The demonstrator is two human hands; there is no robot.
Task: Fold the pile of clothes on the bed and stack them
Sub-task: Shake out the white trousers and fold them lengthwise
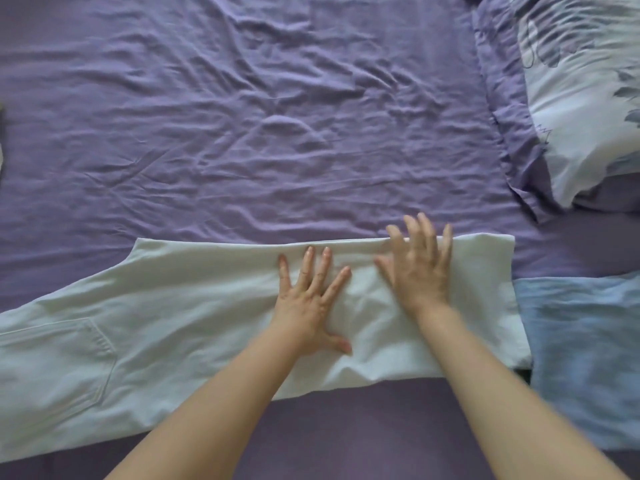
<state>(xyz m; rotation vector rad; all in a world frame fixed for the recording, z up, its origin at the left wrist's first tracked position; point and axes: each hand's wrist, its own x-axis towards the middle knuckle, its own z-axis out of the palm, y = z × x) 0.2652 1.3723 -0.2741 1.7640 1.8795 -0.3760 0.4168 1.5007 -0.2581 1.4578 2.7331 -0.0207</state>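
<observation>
Nearest, both forearms reach in from the bottom edge toward the white trousers (173, 323), which lie flat across the near part of the bed and run from the left edge of view almost to the right, one leg apparently laid over the other. A back pocket shows at the near left, so the waist end is at the left and the leg ends at the right. The left hand (313, 299) lies flat on the cloth, fingers spread and straight, gripping nothing. Just right of it the right hand (417, 268) is also open and spread over the far fold line, blurred, so whether it presses or skims I cannot tell. Step in hand, as I judge it: smoothing the legs before folding them over. To do it well, pin with the left palm, stroke the right palm outward toward the hems, and clear the puckers between the hands. Line up the far edge before lifting. At the near right a blue folded garment (585, 358) lies touching the leg ends; it probably marks the stacking spot. Beyond, the purple sheet (242, 116) is rumpled. At the far right sits a patterned pillow (581, 98).
</observation>
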